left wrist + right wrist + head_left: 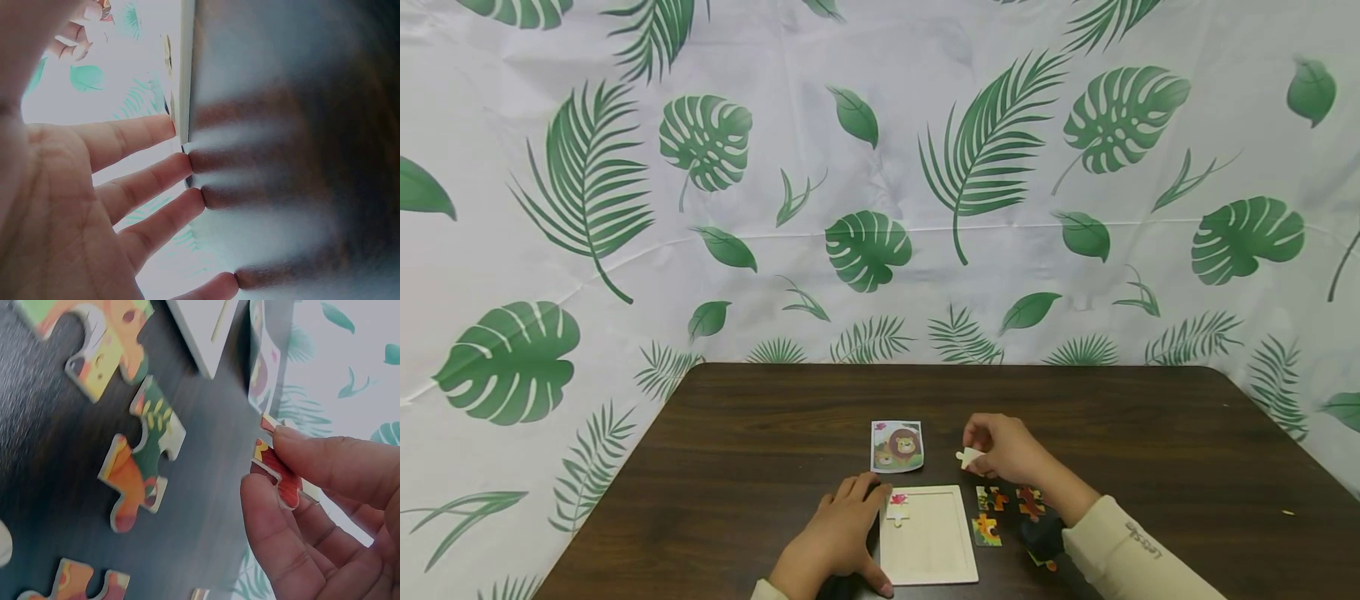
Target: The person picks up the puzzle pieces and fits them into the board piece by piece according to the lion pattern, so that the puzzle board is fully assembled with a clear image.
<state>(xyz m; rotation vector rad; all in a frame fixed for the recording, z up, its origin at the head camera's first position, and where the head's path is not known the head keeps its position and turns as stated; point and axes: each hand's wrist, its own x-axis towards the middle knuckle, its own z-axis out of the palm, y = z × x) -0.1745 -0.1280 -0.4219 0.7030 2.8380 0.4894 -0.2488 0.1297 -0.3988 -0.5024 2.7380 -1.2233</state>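
Pinching a jigsaw piece [972, 457] between thumb and fingertips, your right hand [1011, 450] held it clear of the dark table [760, 467], beyond the far right corner of a pale wooden tray [934, 546]. The piece showed its plain back to the head view, while the right wrist view caught red and a little yellow on its printed face. Your left hand [844, 529] gripped nothing: its fingers lay spread along the tray's left side, one fingertip touching the frame and others resting on the table beside it.

Inside the tray, in its far left corner, you had a single pink-and-white piece [898, 512] lying face up, a knob pointing towards you. Just beyond the tray lay a small lion picture [904, 446], slightly curled at its edge. To the tray's right, near your right forearm, were a green-and-orange piece [997, 500], a dark red piece [1029, 503] and, closer to you, a yellow-and-orange piece [987, 532]. Another piece [1049, 566] was partly hidden behind the dark device [1042, 533] at your right wrist. Your cream sleeve [1120, 542] bore dark lettering, and a white cloth [790, 258] printed with green leaves hung behind the table
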